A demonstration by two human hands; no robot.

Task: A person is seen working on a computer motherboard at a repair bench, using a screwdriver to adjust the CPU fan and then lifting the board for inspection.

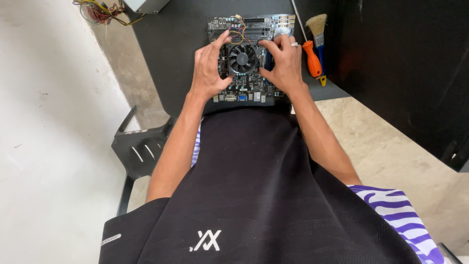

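A person seated at a dark bench (181,34) is working on a computer motherboard (246,90) lying flat near the bench's front edge, seen from a head-worn camera looking down. At far left, a bundle of yellow and coloured wires (100,11) is trailing from a grey metal box (144,5) at the bench's back corner, and a black plastic chair (139,149) is standing below on the pale floor. The left hand (209,68) is resting on the board's left side, its grip spread, fingertips touching the edge of the black cooling fan (243,57) mounted at the board's centre. The right hand (283,61), wearing a ring, is pressing against the fan's right side, fingers curled and thumb at the fan's lower corner; whether it is pinching anything cannot be told. Just beside that hand, an orange-handled screwdriver (312,58) and a blue-and-yellow-handled brush (318,32) are lying together on the bench's right edge
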